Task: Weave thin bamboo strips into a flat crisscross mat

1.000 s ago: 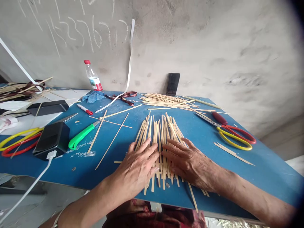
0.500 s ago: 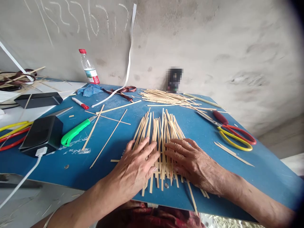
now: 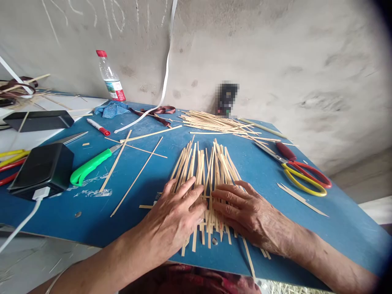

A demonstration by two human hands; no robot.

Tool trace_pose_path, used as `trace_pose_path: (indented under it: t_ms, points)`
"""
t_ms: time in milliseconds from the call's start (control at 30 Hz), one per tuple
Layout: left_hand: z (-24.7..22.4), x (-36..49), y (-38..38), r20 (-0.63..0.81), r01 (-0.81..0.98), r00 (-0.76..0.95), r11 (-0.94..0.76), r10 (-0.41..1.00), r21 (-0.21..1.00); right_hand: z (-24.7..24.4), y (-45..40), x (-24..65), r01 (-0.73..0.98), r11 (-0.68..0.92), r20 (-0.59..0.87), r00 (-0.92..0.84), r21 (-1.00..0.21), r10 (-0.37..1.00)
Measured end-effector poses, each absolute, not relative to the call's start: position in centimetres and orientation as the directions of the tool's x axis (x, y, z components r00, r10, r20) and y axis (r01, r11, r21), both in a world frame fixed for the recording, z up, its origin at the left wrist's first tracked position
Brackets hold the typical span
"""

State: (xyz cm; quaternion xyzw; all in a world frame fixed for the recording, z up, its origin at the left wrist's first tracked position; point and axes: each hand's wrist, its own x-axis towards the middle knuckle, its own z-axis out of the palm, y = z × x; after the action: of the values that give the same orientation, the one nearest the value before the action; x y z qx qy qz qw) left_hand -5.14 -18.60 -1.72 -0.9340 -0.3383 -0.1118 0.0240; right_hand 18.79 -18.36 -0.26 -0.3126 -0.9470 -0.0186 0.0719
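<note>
A fan of thin bamboo strips (image 3: 211, 171) lies interlaced on the blue board, spreading away from me. My left hand (image 3: 174, 214) rests flat on its near part, fingers apart, holding nothing. My right hand (image 3: 241, 208) lies beside it on the same strips, its fingertips close to those of the left, and it also grips nothing. The strips under both palms are hidden. Their cut ends stick out towards the board's near edge.
Beyond the fan lies a loose pile of strips (image 3: 214, 122). Red-and-yellow scissors (image 3: 301, 171) lie right, a green-handled knife (image 3: 92, 166) and a black charger (image 3: 43, 171) left. A water bottle (image 3: 110, 77) stands by the concrete wall.
The view has swung, so the board's contents drift left and up in the picture. Both hands stay flat on the strips, with only slight shifts of the fingers.
</note>
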Motion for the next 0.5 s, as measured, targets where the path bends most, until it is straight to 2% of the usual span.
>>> trace_pose_path:
  t_ms: [500]
  points:
    - [-2.39,-5.25,-18.81,0.240,0.630,0.758,-0.776,0.607,-0.027,0.07,-18.39,18.44,0.605,0.796,0.106,-0.790,-0.023,0.603]
